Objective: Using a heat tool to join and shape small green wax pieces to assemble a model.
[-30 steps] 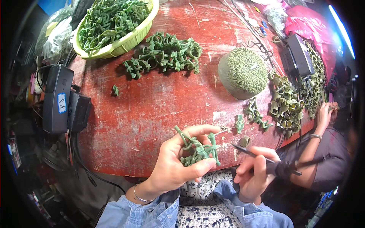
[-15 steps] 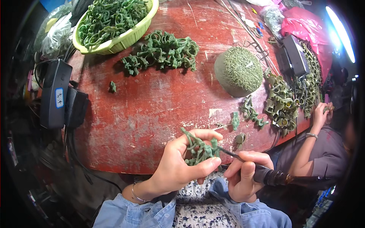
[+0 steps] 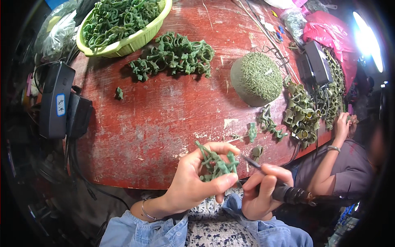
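Observation:
My left hand [image 3: 190,178] is closed round a small cluster of green wax pieces [image 3: 217,165], branched and ring-like, between thumb and fingers. In my right hand [image 3: 260,193] is a wax pen [image 3: 290,193] with a dark handle and a thin dark tip. The tip points up and left, just right of the cluster and apart from it. Beyond my hands lie a single green wax piece [image 3: 252,132], a small olive ring [image 3: 257,151] and a few loose green pieces [image 3: 267,120].
A yellow-green basket [image 3: 135,41] of green pieces stands far left, near a green heap [image 3: 177,57]. A round block with a crumbly green top [image 3: 263,76] sits right of centre. Olive rings [image 3: 303,115] lie near black devices [image 3: 317,61] [image 3: 57,101]. Another person's hand [image 3: 342,125] works at right.
The pen's tip has drawn back to the right, from touching the green cluster to a small gap away. My left hand keeps its hold, barely moved.

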A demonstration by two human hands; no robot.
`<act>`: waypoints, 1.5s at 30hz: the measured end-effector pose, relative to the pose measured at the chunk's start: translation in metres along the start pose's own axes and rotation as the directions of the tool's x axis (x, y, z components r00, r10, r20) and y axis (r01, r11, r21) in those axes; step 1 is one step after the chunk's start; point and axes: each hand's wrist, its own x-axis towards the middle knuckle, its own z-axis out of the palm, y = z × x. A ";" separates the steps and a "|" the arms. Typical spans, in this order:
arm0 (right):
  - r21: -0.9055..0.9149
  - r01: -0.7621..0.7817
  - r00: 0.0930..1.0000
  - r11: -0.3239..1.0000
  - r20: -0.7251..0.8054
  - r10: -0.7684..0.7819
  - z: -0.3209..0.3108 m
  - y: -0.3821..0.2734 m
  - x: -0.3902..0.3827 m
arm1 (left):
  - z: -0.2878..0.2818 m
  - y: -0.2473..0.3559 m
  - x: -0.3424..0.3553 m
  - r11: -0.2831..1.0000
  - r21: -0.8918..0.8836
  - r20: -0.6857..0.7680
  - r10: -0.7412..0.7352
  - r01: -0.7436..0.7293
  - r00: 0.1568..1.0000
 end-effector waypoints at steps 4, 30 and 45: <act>-0.064 0.057 0.992 0.996 -0.107 -0.064 -0.001 0.008 0.001 | -0.002 0.000 -0.002 0.999 -0.021 -0.001 0.032 -0.032 0.999; -0.072 0.100 0.995 0.992 -0.010 -0.101 -0.002 -0.001 -0.007 | -0.001 0.001 -0.002 0.999 -0.054 0.059 -0.004 0.007 0.998; -0.025 0.078 0.993 0.997 -0.091 -0.080 -0.001 -0.004 -0.002 | -0.008 -0.011 -0.002 0.858 0.298 0.076 0.416 -0.419 0.906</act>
